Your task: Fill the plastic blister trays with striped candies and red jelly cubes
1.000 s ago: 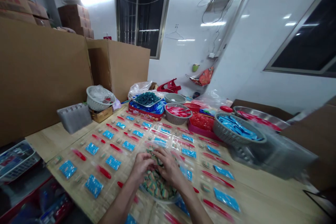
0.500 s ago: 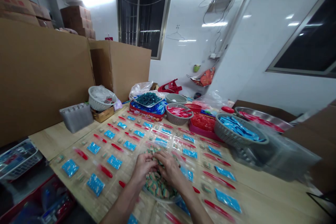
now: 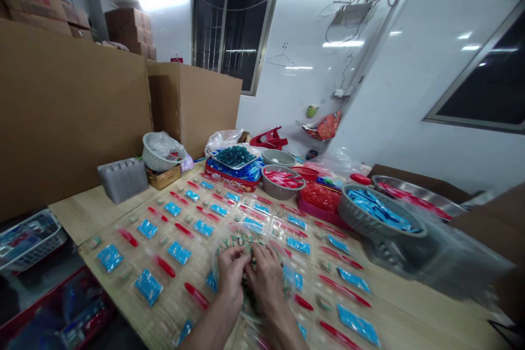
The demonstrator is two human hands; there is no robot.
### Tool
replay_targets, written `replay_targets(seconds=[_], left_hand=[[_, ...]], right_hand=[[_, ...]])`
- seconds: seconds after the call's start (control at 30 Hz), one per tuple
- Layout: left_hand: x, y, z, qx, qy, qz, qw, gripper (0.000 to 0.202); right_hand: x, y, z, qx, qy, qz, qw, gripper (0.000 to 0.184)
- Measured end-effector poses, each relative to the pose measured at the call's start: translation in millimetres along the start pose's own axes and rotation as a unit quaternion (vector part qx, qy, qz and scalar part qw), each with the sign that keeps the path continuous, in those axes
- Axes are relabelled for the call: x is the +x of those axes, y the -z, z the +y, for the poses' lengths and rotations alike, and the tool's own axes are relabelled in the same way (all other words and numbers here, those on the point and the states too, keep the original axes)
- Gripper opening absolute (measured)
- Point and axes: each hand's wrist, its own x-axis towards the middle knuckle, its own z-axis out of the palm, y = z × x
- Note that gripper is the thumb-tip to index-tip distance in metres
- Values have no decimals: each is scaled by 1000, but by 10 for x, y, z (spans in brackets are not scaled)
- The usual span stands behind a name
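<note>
My left hand (image 3: pixel 230 270) and my right hand (image 3: pixel 266 276) are side by side, low in the middle of the view. Both rest fingers-down in a clear plastic dish (image 3: pixel 235 240) heaped with small green and tan pieces. Their fingers are curled and pinched into the pile; what each finger holds is too small to name. The dish lies on rows of clear blister trays (image 3: pixel 192 213) that hold blue packets (image 3: pixel 179 252) and red sticks (image 3: pixel 165 266), spread over a wooden table (image 3: pixel 414 306).
A grey basket of blue packets (image 3: pixel 379 213) stands at right beside a metal bowl (image 3: pixel 414 188). Behind it are a red tray (image 3: pixel 322 197), a basket of red sticks (image 3: pixel 283 179) and a tray of dark green pieces (image 3: pixel 234 156). Large cardboard boxes (image 3: pixel 69 109) wall the left side.
The view has drifted right and down. Both hands have drawn closer to me and closer together over the dish of small pieces.
</note>
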Motion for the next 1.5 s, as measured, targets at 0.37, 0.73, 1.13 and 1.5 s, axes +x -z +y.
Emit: replay_targets(seconds=[0.37,0.73,1.13,1.5], left_hand=[[-109,154,513,44,32,-36,998,14],[-337,919,814,190,-94,-41,976,13],[-616,1545,1125,164,-40,22,985,15],[-739,2119,880,234,-48,87,967,24]], right_hand=[[155,275,-14,314,-87,-134,936,33],[453,224,-631,402,-41,-304,863,12],[248,-226,-1254,424,-17,-344,838,9],[-35,-716,-1228,334,-37,-438,834,13]])
